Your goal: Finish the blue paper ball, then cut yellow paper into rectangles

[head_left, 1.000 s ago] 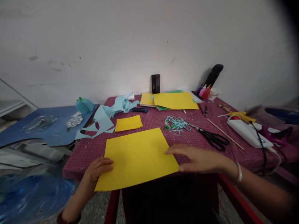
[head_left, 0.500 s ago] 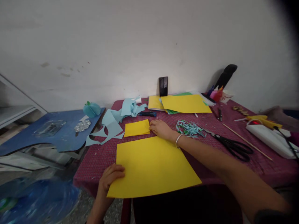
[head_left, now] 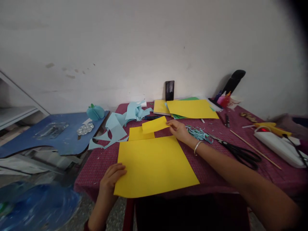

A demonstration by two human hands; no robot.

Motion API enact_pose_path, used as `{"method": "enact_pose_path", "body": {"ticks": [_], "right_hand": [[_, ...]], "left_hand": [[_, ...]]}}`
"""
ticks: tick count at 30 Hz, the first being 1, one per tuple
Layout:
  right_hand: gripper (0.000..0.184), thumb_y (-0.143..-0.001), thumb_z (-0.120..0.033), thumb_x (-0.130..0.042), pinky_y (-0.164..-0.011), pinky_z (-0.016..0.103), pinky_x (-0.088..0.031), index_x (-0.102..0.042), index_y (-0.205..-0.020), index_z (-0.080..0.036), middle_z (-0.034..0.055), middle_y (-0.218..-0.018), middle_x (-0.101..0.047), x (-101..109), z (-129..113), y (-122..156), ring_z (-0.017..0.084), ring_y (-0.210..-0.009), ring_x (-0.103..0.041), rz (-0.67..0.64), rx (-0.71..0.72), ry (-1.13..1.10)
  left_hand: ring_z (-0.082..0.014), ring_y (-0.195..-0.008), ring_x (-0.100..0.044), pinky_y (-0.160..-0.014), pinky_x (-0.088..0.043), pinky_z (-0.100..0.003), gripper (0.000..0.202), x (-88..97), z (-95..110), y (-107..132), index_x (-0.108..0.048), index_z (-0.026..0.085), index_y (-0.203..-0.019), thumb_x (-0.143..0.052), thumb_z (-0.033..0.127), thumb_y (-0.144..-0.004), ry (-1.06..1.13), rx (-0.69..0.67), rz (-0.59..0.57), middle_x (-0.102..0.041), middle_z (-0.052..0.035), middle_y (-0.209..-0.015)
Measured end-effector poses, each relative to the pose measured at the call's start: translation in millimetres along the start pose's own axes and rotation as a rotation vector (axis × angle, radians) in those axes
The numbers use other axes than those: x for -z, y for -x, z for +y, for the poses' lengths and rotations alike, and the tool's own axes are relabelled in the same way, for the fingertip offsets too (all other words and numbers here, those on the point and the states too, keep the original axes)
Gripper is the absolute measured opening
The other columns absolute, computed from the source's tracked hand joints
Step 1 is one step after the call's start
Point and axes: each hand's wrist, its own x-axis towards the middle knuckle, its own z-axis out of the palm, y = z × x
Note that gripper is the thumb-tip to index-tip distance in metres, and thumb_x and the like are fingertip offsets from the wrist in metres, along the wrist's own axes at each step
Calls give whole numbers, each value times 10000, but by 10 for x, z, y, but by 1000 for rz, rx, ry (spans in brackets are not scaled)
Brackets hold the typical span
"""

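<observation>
My right hand (head_left: pixel 177 129) pinches the right end of a small yellow paper piece (head_left: pixel 155 124), lifted and tilted above the table. Under it lies another small yellow paper piece (head_left: pixel 137 133), partly covered. A large yellow sheet (head_left: pixel 154 166) lies in front, its near edge jutting past the table's edge. At its left edge, my left hand (head_left: pixel 112 178) grips the sheet, fingers on top and the thumb hidden. Just right of my right hand is a bundle of thin blue paper strips (head_left: pixel 198 133).
Black-handled scissors (head_left: pixel 237 152), a wooden stick (head_left: pixel 255 149) and a yellow glue gun (head_left: pixel 273 127) lie on the right. Blue paper scraps (head_left: pixel 115 125) spread on the left. A phone (head_left: pixel 169 90) leans on the wall behind more yellow paper (head_left: pixel 192 109). A blue table (head_left: pixel 55 138) adjoins.
My right hand has picked up a small yellow piece and moved right with it, uncovering another beneath. The large sheet has shifted slightly away from me, with my left hand still on it.
</observation>
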Motion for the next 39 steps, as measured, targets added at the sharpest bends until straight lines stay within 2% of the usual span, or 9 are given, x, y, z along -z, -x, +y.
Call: {"method": "enact_pose_path", "body": {"ticks": [7,17,26,30,35,39], "right_hand": [[228,-768,-84,-496,-860,417,-525,-621,-934,-179,99,-1016,-698,207,263,306,231,-961,-661,-78,-15,104],[232,-760,-101,-505,-869,413,-520,-637,-931,-183,91,-1012,-706,302,335,343,232,-950,-664,-80,-53,142],[210,-758,-112,-507,-859,412,-523,-647,-898,-183,90,-988,-708,355,284,351,234,-931,-667,-68,-101,105],[208,-759,-111,-496,-868,393,-526,-628,-903,-184,85,-998,-707,279,271,286,223,-943,-670,-19,-142,63],[262,-827,-101,-405,-887,386,-522,-589,-1006,-153,129,-1102,-675,26,217,70,211,-1012,-652,64,-229,47],[293,-782,-64,-474,-890,369,-522,-633,-1015,-143,107,-1044,-690,-116,31,-28,204,-972,-657,-78,-177,24]], "left_hand": [[-230,-984,-684,-798,-582,-335,189,-23,-180,12,-724,220,-942,-571,264,-840,38,62,-171,-724,-108,-1031],[-227,-954,-700,-785,-590,-327,199,-95,-115,-66,-725,212,-949,-578,269,-828,106,81,-128,-725,-123,-1041],[-224,-962,-695,-791,-586,-322,190,-81,-112,-21,-707,206,-960,-573,255,-835,75,10,-85,-725,-103,-1020],[-223,-1007,-678,-814,-576,-317,187,-59,-78,65,-709,216,-962,-570,283,-857,86,69,-138,-714,-102,-1051],[-230,-1035,-668,-828,-573,-319,189,-30,-60,171,-700,219,-998,-580,250,-856,66,37,-190,-707,-109,-1078],[-238,-1059,-656,-849,-569,-331,207,-6,-65,172,-689,213,-1025,-581,257,-853,36,20,-224,-693,-121,-1110]]}}
